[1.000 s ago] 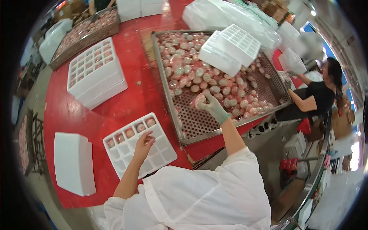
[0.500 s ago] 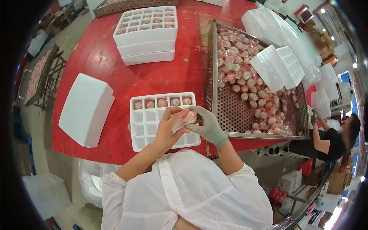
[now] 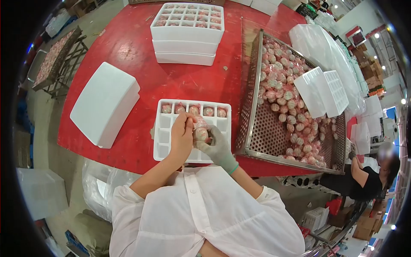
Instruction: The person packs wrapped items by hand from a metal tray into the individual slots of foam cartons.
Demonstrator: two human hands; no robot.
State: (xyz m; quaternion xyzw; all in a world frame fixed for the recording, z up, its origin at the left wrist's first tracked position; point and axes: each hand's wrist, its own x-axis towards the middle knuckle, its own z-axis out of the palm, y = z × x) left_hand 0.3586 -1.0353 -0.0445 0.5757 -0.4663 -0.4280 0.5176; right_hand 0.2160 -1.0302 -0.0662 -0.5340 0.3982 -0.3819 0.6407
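Between my two hands is a plastic-wrapped egg [image 3: 200,134] with pink print on its clear wrapper. My bare left hand [image 3: 181,136] has its fingers closed on the upper left side of the wrapping. On the right, my right hand [image 3: 219,147], in a grey glove with a green cuff, grips the egg between thumb and fingers. Both hands are over a white foam tray [image 3: 162,134] with square compartments. Wrapped eggs [image 3: 208,111] fill its far row; the compartments visible nearer me hold none, and some are hidden by my hands.
A perforated metal bin [image 3: 257,122] of wrapped eggs stands at right, with white foam trays [image 3: 311,92] lying in it. Stacked filled trays [image 3: 187,45] stand at the back. Closed foam boxes [image 3: 105,105] sit left on the red table [image 3: 124,156]. A person [image 3: 364,177] is at far right.
The view has shifted, so the table things appear farther right. The egg is turned more upright, its pale end down, and my hands have drawn closer together around it over the tray.
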